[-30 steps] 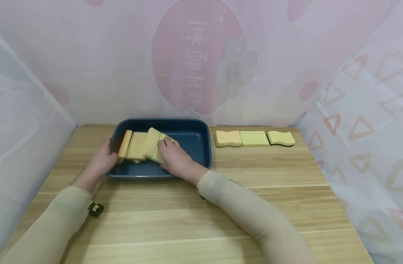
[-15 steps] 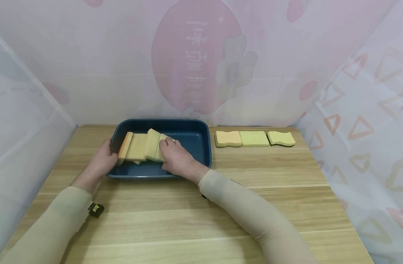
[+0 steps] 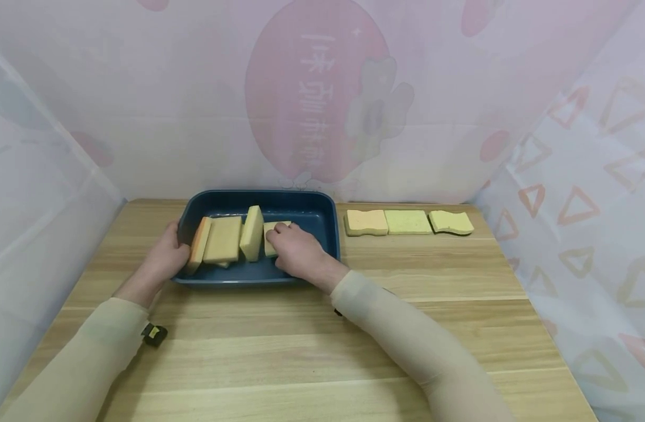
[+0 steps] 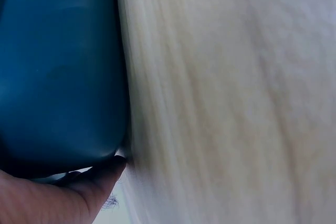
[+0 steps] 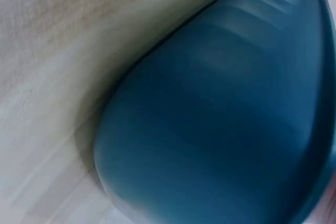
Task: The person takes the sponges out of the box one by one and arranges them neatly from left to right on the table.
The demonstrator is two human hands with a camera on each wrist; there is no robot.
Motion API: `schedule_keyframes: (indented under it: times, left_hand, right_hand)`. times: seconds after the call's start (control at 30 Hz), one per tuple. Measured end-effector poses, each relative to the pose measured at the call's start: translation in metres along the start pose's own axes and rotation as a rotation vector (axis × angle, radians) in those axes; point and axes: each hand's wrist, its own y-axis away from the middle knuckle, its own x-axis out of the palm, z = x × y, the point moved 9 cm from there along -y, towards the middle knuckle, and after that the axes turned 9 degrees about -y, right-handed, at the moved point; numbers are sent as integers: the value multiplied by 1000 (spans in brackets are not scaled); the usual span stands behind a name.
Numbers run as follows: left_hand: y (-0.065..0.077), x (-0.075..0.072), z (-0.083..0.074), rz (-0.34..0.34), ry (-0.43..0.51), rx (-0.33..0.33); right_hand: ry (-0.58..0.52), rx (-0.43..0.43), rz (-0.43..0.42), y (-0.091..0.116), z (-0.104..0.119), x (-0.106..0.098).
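Note:
A dark blue rectangular basin (image 3: 238,283) stands on the table with several pale yellow sponges inside. At its left end, my left hand (image 3: 163,255) grips the wall; the left wrist view shows that hand (image 4: 47,198) against the basin's outer end (image 4: 58,77). My right hand (image 3: 299,251) reaches in over the front rim and pinches a yellow sponge (image 3: 270,247), partly covered by the fingers. Left of it, another sponge (image 3: 252,233) stands on edge. A broad sponge (image 3: 223,239) leans beside an orange-backed sponge (image 3: 199,243). The right wrist view mostly shows the basin's outer wall (image 5: 210,114).
Right of the basin, three sponges lie in a row: a peach one (image 3: 366,222), a yellow-green one (image 3: 408,221) and a wavy yellow one (image 3: 451,221). Printed cloth walls (image 3: 196,117) close in the wooden table (image 3: 280,363) at the back and sides.
My right hand has moved right with the pinched sponge, parting it from its neighbour. That neighbour now stands more upright, and the broad sponge has shifted slightly right. My left hand keeps its place.

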Motion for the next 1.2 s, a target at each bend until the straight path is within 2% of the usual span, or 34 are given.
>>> schedule_keyframes:
  times: [0.4, 0.57, 0.8, 1.2]
  left_hand:
    - [0, -1, 0, -3, 3, -5]
    - [-1, -1, 1, -4, -7, -14]
    - [0, -1, 2, 7, -12, -26]
    - [0, 0, 1, 17, 9, -31]
  right_hand:
    - [-166, 19, -108, 17, -19, -35]
    - [-230, 18, -185, 25, -30, -48]
    - [-292, 7, -278, 33, -44, -61]
    - [-378, 68, -365, 51, -62, -81]
